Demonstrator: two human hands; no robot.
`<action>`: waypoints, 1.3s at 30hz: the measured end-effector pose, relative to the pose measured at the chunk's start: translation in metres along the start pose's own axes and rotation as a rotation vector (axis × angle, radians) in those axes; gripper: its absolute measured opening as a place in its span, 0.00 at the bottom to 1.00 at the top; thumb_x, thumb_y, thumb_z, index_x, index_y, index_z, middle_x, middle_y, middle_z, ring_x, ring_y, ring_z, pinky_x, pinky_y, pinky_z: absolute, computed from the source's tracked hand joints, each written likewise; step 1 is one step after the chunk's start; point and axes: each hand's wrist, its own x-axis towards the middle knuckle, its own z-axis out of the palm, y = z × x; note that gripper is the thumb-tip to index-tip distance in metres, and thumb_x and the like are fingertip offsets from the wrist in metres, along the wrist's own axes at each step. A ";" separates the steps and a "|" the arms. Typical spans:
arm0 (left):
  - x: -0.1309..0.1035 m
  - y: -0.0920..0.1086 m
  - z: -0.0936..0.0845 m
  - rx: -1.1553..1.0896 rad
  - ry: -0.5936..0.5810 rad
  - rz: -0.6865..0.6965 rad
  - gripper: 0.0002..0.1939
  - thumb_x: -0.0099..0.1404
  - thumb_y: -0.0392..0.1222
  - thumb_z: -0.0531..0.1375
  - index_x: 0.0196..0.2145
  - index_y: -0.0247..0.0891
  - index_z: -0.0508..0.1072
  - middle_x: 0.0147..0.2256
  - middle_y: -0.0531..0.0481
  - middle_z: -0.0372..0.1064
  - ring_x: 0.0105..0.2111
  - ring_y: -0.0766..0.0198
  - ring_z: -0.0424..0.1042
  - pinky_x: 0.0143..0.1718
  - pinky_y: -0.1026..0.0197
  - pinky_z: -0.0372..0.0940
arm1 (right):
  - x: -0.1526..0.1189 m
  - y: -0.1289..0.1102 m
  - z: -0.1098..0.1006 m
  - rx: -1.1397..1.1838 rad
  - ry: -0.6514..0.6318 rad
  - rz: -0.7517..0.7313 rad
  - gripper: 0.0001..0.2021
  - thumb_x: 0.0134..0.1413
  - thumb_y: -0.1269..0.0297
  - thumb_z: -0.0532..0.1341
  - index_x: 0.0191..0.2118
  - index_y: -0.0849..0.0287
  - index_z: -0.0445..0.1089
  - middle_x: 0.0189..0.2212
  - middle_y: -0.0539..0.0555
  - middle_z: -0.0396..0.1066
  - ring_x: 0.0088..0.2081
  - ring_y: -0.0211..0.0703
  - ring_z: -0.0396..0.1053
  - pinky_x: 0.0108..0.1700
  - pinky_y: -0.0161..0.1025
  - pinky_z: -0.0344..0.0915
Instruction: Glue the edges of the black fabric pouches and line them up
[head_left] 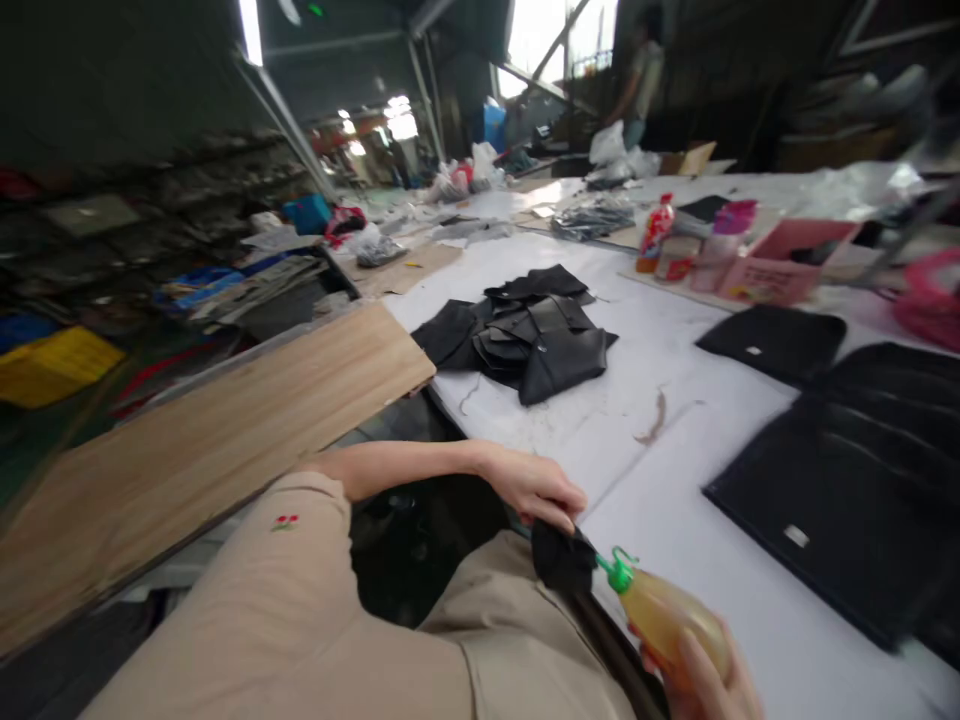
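Note:
My left hand (pixel 536 487) pinches the top edge of a small black piece (pixel 561 562), which hangs at the table's front edge. Wrapped round a soft bottle of yellowish liquid (pixel 667 608) is my right hand (pixel 705 670), at the lower right. The bottle lies tilted, and its green nozzle (pixel 619 572) points left at the black piece, close to its right side. Whether the tip touches the piece cannot be made out. Beyond my hands, a heap of black pieces (pixel 540 330) lies on the white table (pixel 630 490).
Large black panels (pixel 840 480) lie at the right. Behind them stand a red bottle (pixel 656 235) and a pink box (pixel 787 262). A wooden board (pixel 225 430) extends on the left. Plastic bags and a person (pixel 641 85) are at the back.

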 end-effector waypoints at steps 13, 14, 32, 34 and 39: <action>-0.041 -0.022 -0.012 -0.068 0.520 -0.171 0.18 0.64 0.55 0.67 0.29 0.39 0.72 0.23 0.56 0.67 0.22 0.68 0.66 0.24 0.70 0.63 | -0.022 0.002 -0.011 0.421 0.321 0.040 0.25 0.46 0.47 0.77 0.45 0.57 0.75 0.39 0.56 0.79 0.31 0.44 0.74 0.27 0.35 0.67; -0.040 -0.025 -0.009 -0.101 0.515 -0.182 0.19 0.63 0.57 0.67 0.29 0.38 0.73 0.23 0.56 0.67 0.23 0.68 0.66 0.24 0.70 0.64 | -0.023 0.002 -0.012 0.434 0.305 0.045 0.26 0.46 0.46 0.76 0.45 0.57 0.75 0.40 0.57 0.79 0.31 0.45 0.74 0.27 0.36 0.67; 0.019 -0.037 0.043 -0.529 0.562 -0.130 0.31 0.55 0.66 0.73 0.36 0.31 0.77 0.28 0.49 0.75 0.26 0.67 0.73 0.28 0.66 0.70 | -0.025 0.009 -0.012 0.264 0.339 -0.138 0.27 0.42 0.57 0.78 0.49 0.49 0.72 0.48 0.52 0.74 0.44 0.48 0.74 0.38 0.39 0.73; 0.020 -0.039 0.045 -0.533 0.565 -0.137 0.32 0.55 0.66 0.73 0.36 0.31 0.77 0.29 0.49 0.76 0.26 0.67 0.73 0.28 0.66 0.70 | -0.025 0.010 -0.012 0.241 0.315 -0.169 0.26 0.43 0.59 0.77 0.49 0.48 0.72 0.49 0.53 0.75 0.48 0.51 0.75 0.43 0.43 0.75; 0.020 -0.041 0.045 -0.517 0.574 -0.145 0.31 0.56 0.65 0.73 0.36 0.31 0.76 0.28 0.50 0.75 0.24 0.68 0.72 0.26 0.67 0.69 | -0.026 0.011 -0.011 0.211 0.316 -0.225 0.26 0.45 0.61 0.76 0.51 0.48 0.70 0.51 0.53 0.75 0.52 0.54 0.75 0.51 0.49 0.75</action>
